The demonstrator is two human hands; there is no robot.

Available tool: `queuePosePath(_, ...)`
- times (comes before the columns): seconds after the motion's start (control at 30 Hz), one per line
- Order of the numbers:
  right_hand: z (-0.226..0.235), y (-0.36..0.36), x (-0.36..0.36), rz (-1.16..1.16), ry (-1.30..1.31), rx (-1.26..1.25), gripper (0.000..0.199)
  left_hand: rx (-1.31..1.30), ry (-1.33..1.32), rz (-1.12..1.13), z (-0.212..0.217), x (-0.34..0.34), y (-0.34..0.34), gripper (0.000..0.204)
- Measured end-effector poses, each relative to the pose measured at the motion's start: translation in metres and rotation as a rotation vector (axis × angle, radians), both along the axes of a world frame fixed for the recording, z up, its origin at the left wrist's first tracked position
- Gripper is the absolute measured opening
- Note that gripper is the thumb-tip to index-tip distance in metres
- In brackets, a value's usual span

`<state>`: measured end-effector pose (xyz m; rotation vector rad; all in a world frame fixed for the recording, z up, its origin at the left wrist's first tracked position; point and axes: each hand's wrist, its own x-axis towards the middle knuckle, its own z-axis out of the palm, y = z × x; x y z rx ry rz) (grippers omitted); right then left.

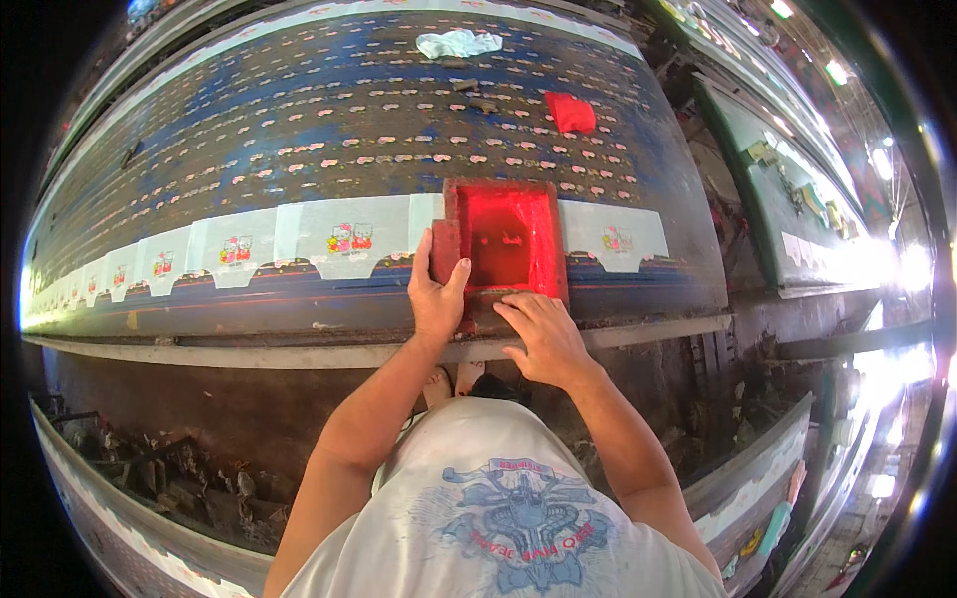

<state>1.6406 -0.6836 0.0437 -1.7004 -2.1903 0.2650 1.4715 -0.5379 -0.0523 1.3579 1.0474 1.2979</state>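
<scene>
A screen-printing frame (450, 201) with a red-smeared inside lies over the row of white cut pieces at the table's near side. Wet red ink (498, 244) covers the screen within it. My left hand (438, 296) is closed round a reddish-brown block (444, 249) at the frame's left side, thumb on its right and fingers on its left. Whether the block is part of the frame I cannot tell. My right hand (543, 334) rests its outstretched fingers on the frame's near rim, thumb apart. Left of the frame, a white piece (299, 219) bears a small printed cartoon picture.
The long dark table (299, 100) carries rows of small printed marks. A red cloth (570, 113) and a white crumpled cloth (459, 44) lie farther back. A pale rail (329, 356) runs along the near edge. Another table (768, 189) stands at the right.
</scene>
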Motion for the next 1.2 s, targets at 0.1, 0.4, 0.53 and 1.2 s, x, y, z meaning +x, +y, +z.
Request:
queuePosePath(0.1,0.0,-0.008,-0.005,-0.014,-0.012,-0.001,0.081,0.062,0.13,0.03,0.0,-0.002,-0.001,0.092)
queuePosePath(0.4,-0.015,-0.018,0.016,-0.043,0.158,0.067,0.065,0.022,0.241,0.025,0.005,0.0,0.002,0.1)
queuePosePath(0.53,-0.039,-0.034,0.037,-0.311,0.264,0.242,0.052,0.059,0.254,0.039,0.031,0.016,-0.011,0.099)
queuePosePath(1.2,-0.07,-0.129,0.286,-0.414,0.828,0.177,0.044,-0.02,0.197,-0.001,0.016,0.24,-0.092,0.104)
